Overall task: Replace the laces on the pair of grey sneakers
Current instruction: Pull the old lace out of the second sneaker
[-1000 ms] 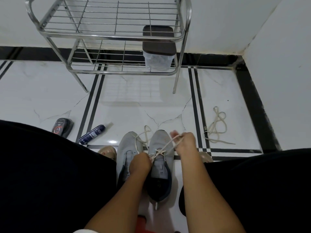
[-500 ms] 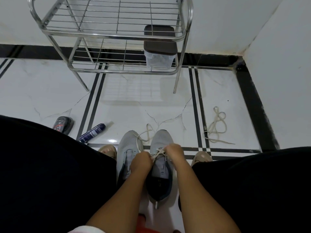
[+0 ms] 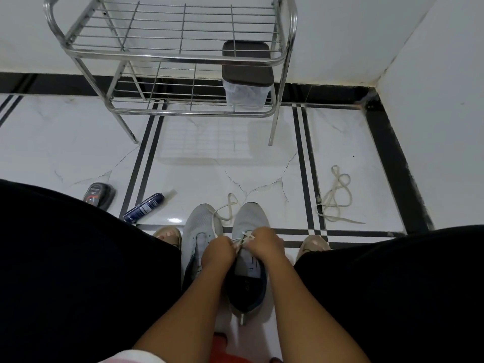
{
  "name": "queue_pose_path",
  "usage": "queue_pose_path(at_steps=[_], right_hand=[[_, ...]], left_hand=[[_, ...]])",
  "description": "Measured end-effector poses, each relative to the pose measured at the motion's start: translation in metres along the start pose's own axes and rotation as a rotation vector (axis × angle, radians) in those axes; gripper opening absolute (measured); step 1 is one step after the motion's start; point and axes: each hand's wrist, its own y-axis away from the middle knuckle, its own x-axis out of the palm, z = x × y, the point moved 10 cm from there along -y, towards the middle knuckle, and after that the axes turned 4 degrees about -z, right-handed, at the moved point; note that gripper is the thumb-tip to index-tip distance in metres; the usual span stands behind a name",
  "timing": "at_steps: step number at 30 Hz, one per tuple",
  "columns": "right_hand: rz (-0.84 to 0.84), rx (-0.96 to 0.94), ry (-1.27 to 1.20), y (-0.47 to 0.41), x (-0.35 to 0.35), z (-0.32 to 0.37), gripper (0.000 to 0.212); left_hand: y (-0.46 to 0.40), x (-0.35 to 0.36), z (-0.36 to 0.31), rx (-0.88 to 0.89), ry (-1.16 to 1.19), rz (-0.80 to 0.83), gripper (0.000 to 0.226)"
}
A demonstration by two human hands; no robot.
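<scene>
Head camera view, looking down between the person's knees at a pair of grey sneakers standing side by side on a white tiled floor (image 3: 235, 158), toes pointing away. On the right sneaker (image 3: 250, 218) a cream lace (image 3: 245, 238) crosses the eyelets, and both hands meet over it. The left hand (image 3: 218, 254) has its fingers curled and pinches the lace at the sneaker's inner side. The right hand (image 3: 265, 244) is curled over the lace from the outer side, gripping it too. The two hands sit almost touching. A loose loop of the same lace lies on the floor between the two toes. The left sneaker (image 3: 199, 226) stands just beside, its tongue showing.

The person's feet in tan slippers flank the pair. Well to the right, a second cream lace (image 3: 336, 197) lies in a loose tangle on the tile. To the left lie a dark blue spray bottle (image 3: 144, 207) on its side and a small black shoe-polish sponge (image 3: 99, 195). Farther away, against the wall, stands a chrome wire rack (image 3: 180, 58), with a clear container with a brown lid (image 3: 247, 79) on its lower shelf.
</scene>
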Motion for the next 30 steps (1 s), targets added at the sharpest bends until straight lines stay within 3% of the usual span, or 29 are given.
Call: queue_pose_path(at_steps=[3, 5, 7, 10, 12, 14, 16, 18, 19, 20, 22, 25, 27, 28, 30], right_hand=[[-0.186, 0.251, -0.53, -0.01, -0.047, -0.033, 0.025], [-0.237, 0.272, -0.669, -0.016, -0.068, -0.041, 0.024], [-0.208, 0.249, -0.546, -0.018, -0.076, -0.038, 0.03], [-0.369, 0.296, -0.249, 0.002, -0.094, -0.044, 0.034], [-0.45, 0.308, -0.117, 0.016, -0.101, -0.048, 0.03], [-0.296, 0.31, -0.158, 0.012, -0.08, -0.053, 0.031], [0.071, 0.284, -0.239, 0.016, -0.042, -0.044, 0.028], [0.368, 0.186, -0.145, 0.033, -0.006, -0.027, 0.023], [0.395, 0.136, -0.062, 0.038, 0.005, -0.021, 0.024], [0.35, 0.09, -0.002, 0.038, 0.014, -0.018, 0.027], [0.175, 0.079, 0.032, 0.036, 0.017, -0.02, 0.033], [0.053, 0.195, -0.098, 0.034, 0.012, -0.037, 0.036], [0.047, 0.244, -0.157, 0.033, 0.011, -0.044, 0.038], [0.044, 0.24, -0.156, 0.032, 0.009, -0.043, 0.04], [0.048, 0.199, -0.124, 0.03, 0.01, -0.036, 0.044]], left_hand=[[0.0, -0.003, 0.001, 0.005, -0.043, -0.005, 0.026], [0.0, -0.003, -0.004, 0.027, -0.072, 0.007, 0.029], [0.003, -0.01, -0.016, 0.084, -0.108, -0.041, 0.029], [0.006, -0.019, -0.043, 0.268, -0.089, -0.14, 0.027], [0.002, -0.011, -0.059, 0.395, -0.144, -0.113, 0.029], [-0.003, -0.001, -0.068, 0.464, -0.243, -0.07, 0.026], [-0.002, 0.002, -0.076, 0.518, -0.321, -0.075, 0.022], [0.003, 0.005, -0.078, 0.55, -0.369, -0.094, 0.02], [0.001, 0.009, -0.078, 0.555, -0.399, -0.104, 0.019], [-0.001, 0.013, -0.075, 0.548, -0.417, -0.1, 0.017], [-0.008, 0.012, -0.064, 0.424, -0.165, -0.049, 0.01], [-0.013, -0.002, -0.023, -0.117, 0.781, 0.054, 0.019], [-0.007, 0.006, 0.0, -0.447, 1.218, 0.089, 0.026], [-0.01, 0.003, 0.002, -0.438, 1.099, 0.092, 0.027], [-0.017, -0.017, -0.01, -0.131, 0.487, 0.012, 0.029]])
